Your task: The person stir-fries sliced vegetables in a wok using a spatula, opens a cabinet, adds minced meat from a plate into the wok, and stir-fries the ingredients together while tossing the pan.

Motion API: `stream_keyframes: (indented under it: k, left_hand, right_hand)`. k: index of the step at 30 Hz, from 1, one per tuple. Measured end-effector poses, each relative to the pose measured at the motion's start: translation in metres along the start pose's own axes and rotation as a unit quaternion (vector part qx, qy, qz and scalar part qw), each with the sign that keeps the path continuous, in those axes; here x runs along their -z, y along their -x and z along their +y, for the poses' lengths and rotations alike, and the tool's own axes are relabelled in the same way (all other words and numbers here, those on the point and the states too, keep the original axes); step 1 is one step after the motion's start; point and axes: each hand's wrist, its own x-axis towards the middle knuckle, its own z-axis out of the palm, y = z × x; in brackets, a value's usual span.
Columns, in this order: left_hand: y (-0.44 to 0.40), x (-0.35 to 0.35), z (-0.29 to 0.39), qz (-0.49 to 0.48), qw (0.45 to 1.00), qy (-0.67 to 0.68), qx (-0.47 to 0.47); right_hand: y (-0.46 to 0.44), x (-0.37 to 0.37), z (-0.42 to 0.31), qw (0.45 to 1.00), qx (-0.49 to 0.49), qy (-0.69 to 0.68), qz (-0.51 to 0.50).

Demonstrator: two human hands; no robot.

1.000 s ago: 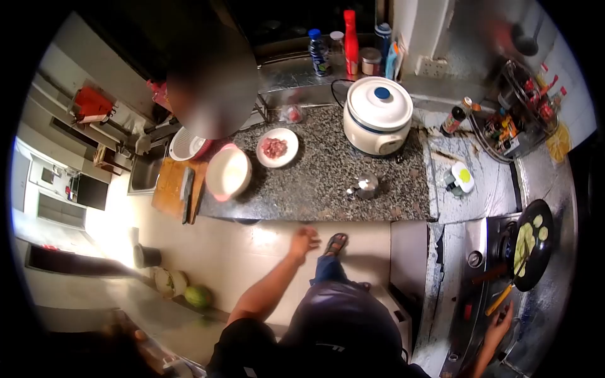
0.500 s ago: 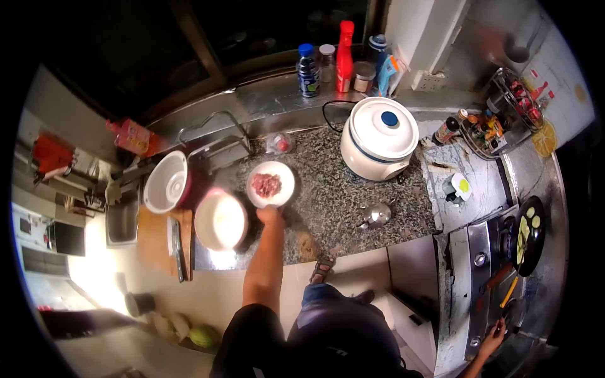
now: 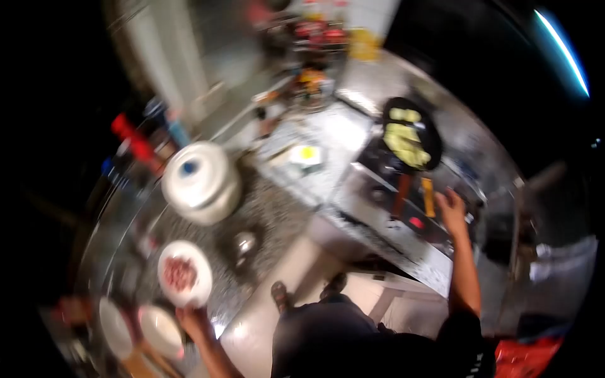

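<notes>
My left hand (image 3: 192,318) is at the near rim of a white plate (image 3: 203,271) that bears chopped raw meat (image 3: 179,273); its fingers are smeared and partly hidden under the rim. To the right, my right hand (image 3: 450,208) is raised above the stove edge with its fingers apart and nothing in them. It is beside the orange handle of a spatula (image 3: 428,196). That spatula lies in a black pan (image 3: 430,135) with pale green slices (image 3: 404,146) on the stove.
A white pot with a lid (image 3: 205,189) and a small metal pot (image 3: 244,242) stand on the granite counter. Bowls (image 3: 161,331) are at the lower left. A spice rack (image 3: 309,88) stands behind the marbled worktop. The picture is blurred.
The view has swung right toward the stove. My left hand has gone from over the floor to the meat plate. My right hand has moved up nearer the spatula handle, its fingers spread.
</notes>
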Motion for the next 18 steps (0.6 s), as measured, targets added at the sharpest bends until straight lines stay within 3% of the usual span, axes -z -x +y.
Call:
stream_keyframes:
  k: [3, 5, 7, 9, 10, 12, 13, 15, 16, 18]
  left_hand:
    - [0.042, -0.071, -0.004, -0.057, 0.998, 0.031, 0.015]
    - [0.056, -0.109, -0.011, -0.107, 0.993, 0.022, 0.042]
    - [0.066, -0.147, -0.028, -0.186, 0.981, 0.014, 0.048]
    - [0.072, -0.190, -0.042, -0.245, 0.967, 0.007, 0.063]
    - [0.080, -0.215, -0.044, -0.256, 0.964, -0.005, 0.074]
    - [0.098, -0.270, -0.045, -0.281, 0.955, -0.016, 0.088]
    - [0.106, -0.295, -0.045, -0.297, 0.950, -0.018, 0.094]
    - [0.107, -0.332, -0.048, -0.362, 0.926, -0.044, 0.094]
    - [0.108, -0.352, -0.048, -0.373, 0.921, -0.059, 0.098]
    - [0.102, -0.396, -0.050, -0.395, 0.910, -0.088, 0.093]
  right_hand:
    - [-0.025, -0.016, -0.004, 0.998, -0.035, -0.028, -0.039]
    - [-0.030, -0.003, -0.028, 0.993, -0.041, 0.053, -0.094]
    - [-0.033, -0.004, -0.029, 0.988, -0.064, 0.041, -0.133]
    - [-0.031, -0.013, -0.014, 0.987, 0.019, 0.016, -0.159]
    - [-0.034, -0.013, -0.011, 0.988, 0.013, 0.012, -0.155]
    - [-0.042, -0.014, -0.006, 0.961, -0.079, 0.034, -0.262]
    - [-0.044, -0.010, 0.007, 0.961, -0.084, 0.031, -0.262]
    - [-0.052, 0.000, 0.037, 0.996, 0.039, -0.041, -0.069]
    - [-0.061, 0.020, 0.037, 0.995, 0.002, -0.054, -0.087]
    - [-0.067, 0.047, 0.025, 0.995, 0.019, -0.051, -0.081]
